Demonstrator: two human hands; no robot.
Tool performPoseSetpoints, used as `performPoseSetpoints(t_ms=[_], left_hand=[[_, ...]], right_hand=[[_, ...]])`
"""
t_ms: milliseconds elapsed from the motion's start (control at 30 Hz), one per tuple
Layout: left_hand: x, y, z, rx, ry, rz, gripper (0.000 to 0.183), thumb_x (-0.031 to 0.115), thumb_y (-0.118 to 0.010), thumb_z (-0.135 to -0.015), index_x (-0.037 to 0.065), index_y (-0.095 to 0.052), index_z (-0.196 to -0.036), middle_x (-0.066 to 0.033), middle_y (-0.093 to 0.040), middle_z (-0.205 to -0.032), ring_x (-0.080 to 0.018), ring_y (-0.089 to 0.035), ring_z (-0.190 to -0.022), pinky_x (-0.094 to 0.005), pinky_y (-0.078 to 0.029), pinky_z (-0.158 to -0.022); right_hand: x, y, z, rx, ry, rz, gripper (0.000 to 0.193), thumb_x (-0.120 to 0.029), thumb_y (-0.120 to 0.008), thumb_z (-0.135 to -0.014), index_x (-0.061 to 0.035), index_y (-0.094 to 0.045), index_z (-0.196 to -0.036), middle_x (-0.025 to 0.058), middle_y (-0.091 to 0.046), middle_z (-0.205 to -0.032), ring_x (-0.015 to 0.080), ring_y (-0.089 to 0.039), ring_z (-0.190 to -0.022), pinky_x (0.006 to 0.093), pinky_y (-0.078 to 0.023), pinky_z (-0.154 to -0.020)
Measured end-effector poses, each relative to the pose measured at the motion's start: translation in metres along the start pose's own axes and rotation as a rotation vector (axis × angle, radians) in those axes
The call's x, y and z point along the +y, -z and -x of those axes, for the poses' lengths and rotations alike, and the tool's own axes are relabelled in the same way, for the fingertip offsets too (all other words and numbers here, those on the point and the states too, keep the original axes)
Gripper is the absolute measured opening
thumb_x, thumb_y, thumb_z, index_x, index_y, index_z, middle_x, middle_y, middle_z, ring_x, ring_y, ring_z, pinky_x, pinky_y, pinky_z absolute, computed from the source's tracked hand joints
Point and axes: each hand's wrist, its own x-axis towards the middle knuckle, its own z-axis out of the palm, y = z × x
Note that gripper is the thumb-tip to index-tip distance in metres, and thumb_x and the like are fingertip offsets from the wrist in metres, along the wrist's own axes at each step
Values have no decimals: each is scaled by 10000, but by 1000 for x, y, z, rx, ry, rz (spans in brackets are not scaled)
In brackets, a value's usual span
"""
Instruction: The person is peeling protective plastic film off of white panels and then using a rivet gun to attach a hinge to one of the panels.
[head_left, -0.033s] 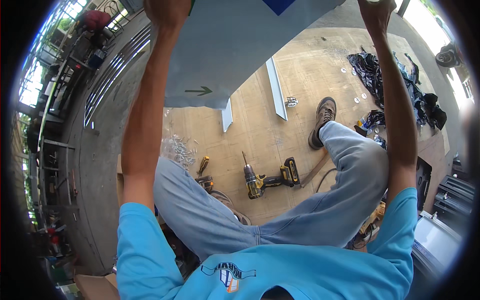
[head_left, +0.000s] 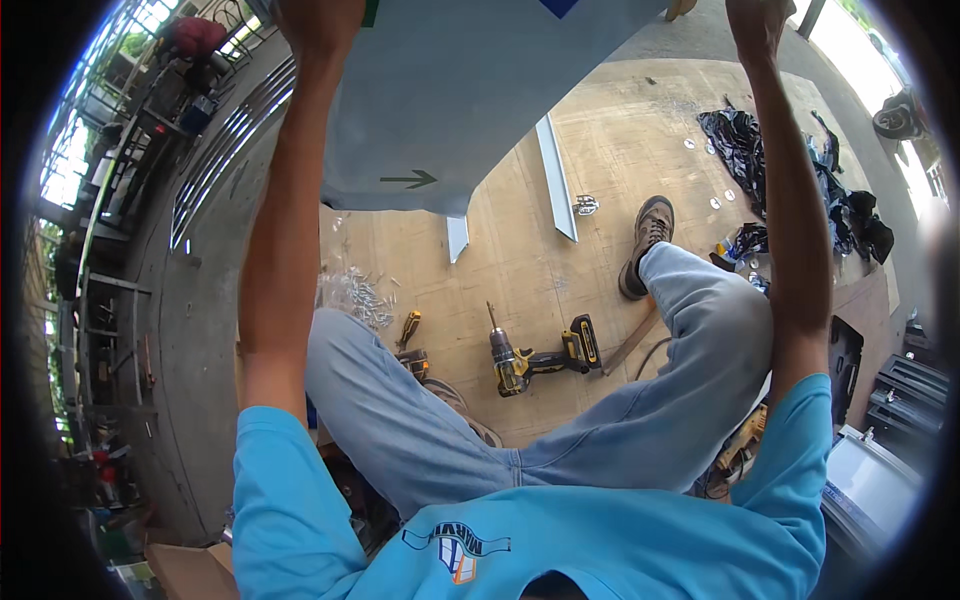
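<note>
1. Left hand (head_left: 320,25) has slid a bit left, right hand (head_left: 758,25) a bit right, and the gray sheet (head_left: 430,110) has shifted, so its arrow (head_left: 410,180) sits farther right.
2. I see the sheet past the person's knees, over the far part of the wood board (head_left: 520,270).
3. The left hand is by the sheet's left edge, next to a green mark (head_left: 371,12). Its fingers are cut off at the top, so I can't tell if it grips.
4. The right hand is cut off too. It is apart from the part of the sheet I see, and I can't tell if it is holding anything.
5. Two metal strips (head_left: 556,180) poke out past the sheet.
6. Between the legs, a drill (head_left: 515,368) lies on the board.
7. A screwdriver (head_left: 410,328) lies near the screws (head_left: 367,302).
8. Black plastic (head_left: 735,150) lies crumpled on the right.
</note>
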Motion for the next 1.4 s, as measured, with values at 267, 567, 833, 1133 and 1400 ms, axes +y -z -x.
performPoseSetpoints(t_ms=[267, 567, 833, 1133, 1400], left_hand=[[-48, 108, 56, 173, 141, -107, 300, 191, -711, -790, -27, -631, -981, -102, -669, -929, -177, -604, -818, -305, -445, -757], [-70, 153, 112, 221, 449, -158, 491, 370, -771, -708, -40, -606, -922, -149, -669, -854, -184, -638, -764, -312, -493, -726], [-50, 132, 66, 203, 456, -160, 577, 384, -816, -652, -51, -545, -917, -131, -645, -783, -206, -635, -710, -296, -495, -713], [-24, 111, 75, 355, 369, 23, 573, 232, -784, -699, -41, -412, -1039, -218, -634, -856, -282, -644, -789, -334, -484, -786], [-21, 130, 43, 287, 363, -141, 697, 210, -807, -673, -52, -385, -1162, -239, -595, -1012, -273, -622, -866, -342, -485, -826]], right_hand=[[-200, -27, 26, -411, -716, -725, 508, -349, -693, -801, 35, -588, -1117, 100, -629, -934, 163, -585, -853, 312, -482, -676], [-216, -54, 64, -482, -879, -715, 380, -296, -709, -796, 28, -659, -988, 107, -655, -865, 195, -620, -726, 322, -498, -645], [-169, -53, 79, -421, -774, -599, 587, -410, -769, -718, 57, -639, -1048, 147, -661, -929, 213, -640, -814, 329, -517, -744], [-185, -55, 78, -385, -806, -598, 571, -430, -766, -718, 44, -654, -1016, 149, -666, -874, 230, -638, -809, 352, -514, -761], [-182, -54, 81, -415, -798, -591, 599, -461, -762, -707, 37, -652, -1021, 170, -660, -865, 259, -644, -820, 399, -520, -777]])
